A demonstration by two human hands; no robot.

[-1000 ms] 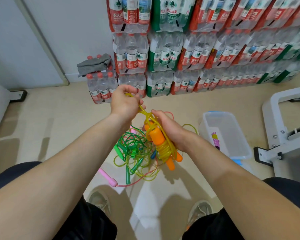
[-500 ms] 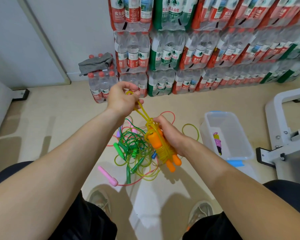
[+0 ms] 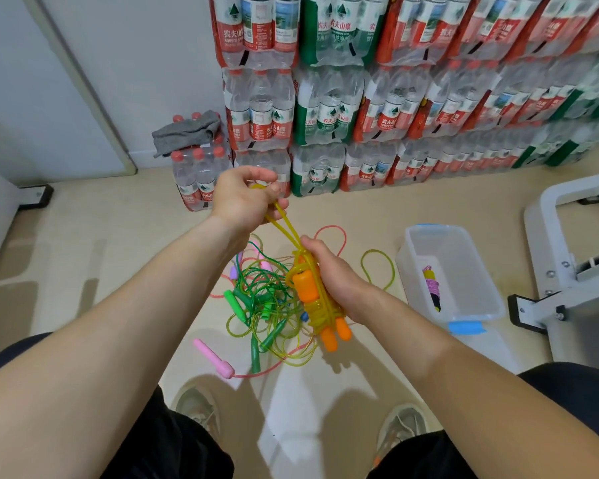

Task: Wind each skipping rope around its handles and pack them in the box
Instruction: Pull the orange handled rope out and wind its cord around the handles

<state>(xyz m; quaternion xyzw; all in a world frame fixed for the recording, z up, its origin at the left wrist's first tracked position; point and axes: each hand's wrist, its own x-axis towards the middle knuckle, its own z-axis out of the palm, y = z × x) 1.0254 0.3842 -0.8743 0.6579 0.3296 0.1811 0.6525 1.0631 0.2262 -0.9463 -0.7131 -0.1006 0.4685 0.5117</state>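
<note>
Handles (image 3: 305, 288) were orange; rope (image 3: 322, 312) wound on them was translucent yellow. Floor pile: green ropes (image 3: 256, 295) with green grips (image 3: 235, 303), plus one pink grip (image 3: 213, 359) on a pinkish-red cord (image 3: 329, 227). Box (image 3: 481, 295) was clear with a blue clip (image 3: 465, 327). Bundle (image 3: 431, 288) inside showed purple, yellow and black. Packs (image 3: 325, 108) had red or green labels. Cloth (image 3: 187, 131) was grey, floor (image 3: 83, 243) beige.
</note>
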